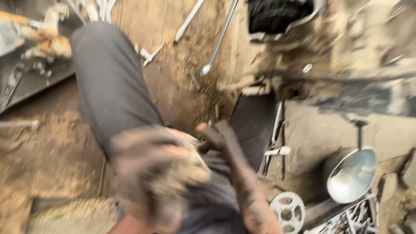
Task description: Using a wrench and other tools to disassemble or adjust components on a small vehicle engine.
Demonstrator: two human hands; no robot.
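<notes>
The picture is smeared by motion. My left hand (pixel 145 173) is a blur low in the middle and seems to clutch a dirty beige rag (pixel 188 167) over my thigh. My right hand (pixel 219 138), black with grease, lies just right of the rag and touches its edge. Its fingers are bent, and the blur hides whether they hold anything. My leg in dark grey trousers (pixel 110 82) stretches away to the upper left over the dirt ground.
A long metal rod (pixel 219 39) lies on the ground at top centre. Top right sits a grimy engine block (pixel 277 15). A toothed sprocket (pixel 288 211), a shiny metal bowl (pixel 352 175) and several loose tools (pixel 346 219) lie at lower right. A dark mat (pixel 255 121) is beside my right hand.
</notes>
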